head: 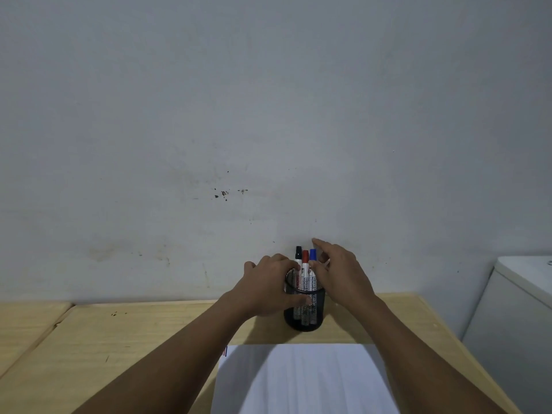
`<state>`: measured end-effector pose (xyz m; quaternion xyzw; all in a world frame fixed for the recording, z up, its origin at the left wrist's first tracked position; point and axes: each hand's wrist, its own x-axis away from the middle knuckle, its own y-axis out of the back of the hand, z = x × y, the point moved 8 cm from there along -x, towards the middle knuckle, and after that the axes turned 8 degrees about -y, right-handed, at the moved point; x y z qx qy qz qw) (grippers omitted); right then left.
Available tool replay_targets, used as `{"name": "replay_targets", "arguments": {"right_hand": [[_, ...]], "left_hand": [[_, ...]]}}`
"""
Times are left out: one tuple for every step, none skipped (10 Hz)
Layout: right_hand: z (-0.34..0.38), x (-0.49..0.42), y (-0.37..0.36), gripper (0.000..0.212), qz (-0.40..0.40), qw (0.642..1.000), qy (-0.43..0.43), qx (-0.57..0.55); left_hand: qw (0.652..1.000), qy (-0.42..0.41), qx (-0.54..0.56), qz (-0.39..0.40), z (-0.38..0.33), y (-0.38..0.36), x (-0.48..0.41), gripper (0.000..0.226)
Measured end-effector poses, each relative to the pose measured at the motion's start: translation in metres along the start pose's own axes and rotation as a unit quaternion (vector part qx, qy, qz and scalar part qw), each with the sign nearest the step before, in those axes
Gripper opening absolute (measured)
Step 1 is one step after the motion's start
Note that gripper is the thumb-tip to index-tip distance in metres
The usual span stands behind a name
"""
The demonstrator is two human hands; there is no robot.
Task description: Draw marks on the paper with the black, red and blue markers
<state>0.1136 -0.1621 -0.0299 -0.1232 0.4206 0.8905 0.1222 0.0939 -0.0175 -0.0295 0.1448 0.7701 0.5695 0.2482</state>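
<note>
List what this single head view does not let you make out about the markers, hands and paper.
- Marker labels: print too small to read.
- Lower marker barrels: hidden in the mesh cup.
- Right hand: whether its fingers grip the blue marker is unclear.
- Paper: near end cut off by the bottom edge.

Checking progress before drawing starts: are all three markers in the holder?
Yes: black marker, red marker and blue marker stand capped in the mesh holder.
</note>
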Motion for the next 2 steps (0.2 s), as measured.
{"name": "replay_targets", "arguments": {"right_hand": [[0.007,0.004,0.008,0.051,-0.009,1.0,0.001,-0.003],[0.02,0.007,0.019,0.048,-0.021,1.0,0.013,-0.012]], "left_hand": [[1.0,0.007,0.0,-0.009,-0.001,0.011,0.007,0.071],[1.0,0.015,-0.01,-0.015,-0.001,0.022,0.013,0.081]]}}
